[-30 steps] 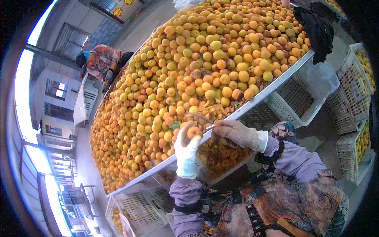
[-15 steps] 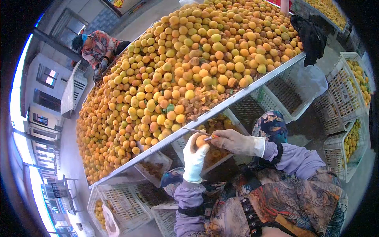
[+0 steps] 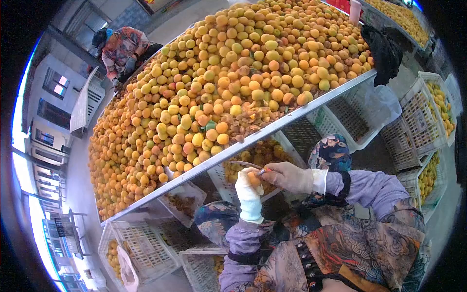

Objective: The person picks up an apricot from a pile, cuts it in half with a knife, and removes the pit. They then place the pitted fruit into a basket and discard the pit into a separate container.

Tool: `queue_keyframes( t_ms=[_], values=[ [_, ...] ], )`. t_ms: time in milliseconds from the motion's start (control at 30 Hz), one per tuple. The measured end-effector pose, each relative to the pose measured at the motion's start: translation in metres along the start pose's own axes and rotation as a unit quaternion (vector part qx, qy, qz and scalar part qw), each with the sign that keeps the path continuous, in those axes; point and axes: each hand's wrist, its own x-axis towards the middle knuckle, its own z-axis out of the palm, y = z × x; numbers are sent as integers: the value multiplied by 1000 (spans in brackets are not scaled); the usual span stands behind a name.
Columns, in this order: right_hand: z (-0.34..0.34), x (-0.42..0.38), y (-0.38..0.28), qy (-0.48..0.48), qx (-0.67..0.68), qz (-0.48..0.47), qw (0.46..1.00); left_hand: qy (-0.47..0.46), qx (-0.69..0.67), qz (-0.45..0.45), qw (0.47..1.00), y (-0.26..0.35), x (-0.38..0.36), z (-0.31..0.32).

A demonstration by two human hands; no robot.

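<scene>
My left hand [image 3: 248,191], in a white glove, holds an orange apricot [image 3: 254,179] below the metal edge of the table. My right hand [image 3: 292,177], in a dirty beige glove, is closed on a small tool [image 3: 263,171] whose tip touches the fruit. Only a short part of the tool shows between the two hands. A large heap of apricots [image 3: 189,107] covers the table beyond them. Torn apricot pieces [image 3: 255,116] lie near its metal rim [image 3: 311,106].
Under the table stand a crate of apricot halves [image 3: 287,141] and a tray [image 3: 187,204]. White crates of apricots are at the right [image 3: 413,126] and lower left [image 3: 141,248]. A black bag [image 3: 382,53] hangs at the corner. A co-worker [image 3: 121,48] bends over the far side.
Both hands have shifted slightly right and down in view, still together at the fruit. The thin blade seen above the left hand before is less distinct. The co-worker's arms have moved.
</scene>
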Motion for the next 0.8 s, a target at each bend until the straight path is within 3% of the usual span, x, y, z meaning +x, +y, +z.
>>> queue_keyframes(
  t_ms=[33,100,167,300,433,500,533,567,600,633,700,800],
  values=[
    [1,-2,0,-1,-1,2,1000,21,-58,-54,997,-1,-1,2],
    [3,-6,2,6,24,-2,1000,26,-44,-62,997,0,-3,4],
    [6,-9,5,14,20,-27,999,38,-89,-155,983,1,-2,5],
    [7,-11,12,27,1,-52,998,7,-95,-213,972,5,0,2],
    [17,-7,19,65,18,-33,997,11,42,-97,994,-4,2,1],
    [19,-6,11,44,112,46,992,0,102,-44,994,-9,6,1],
    [19,-8,4,45,112,46,992,5,205,76,976,-11,8,1],
    [17,-11,-4,17,166,132,977,11,304,194,933,-12,10,1],
    [16,-12,-9,-12,220,216,951,9,306,193,932,-11,10,-1],
    [14,-12,-7,-11,224,217,950,11,331,183,926,-10,8,-3],
    [8,-10,-4,-107,417,273,860,8,356,175,918,-7,9,-3],
    [7,-10,-2,-148,491,236,825,-4,283,174,943,-5,13,-4]
  ],
)
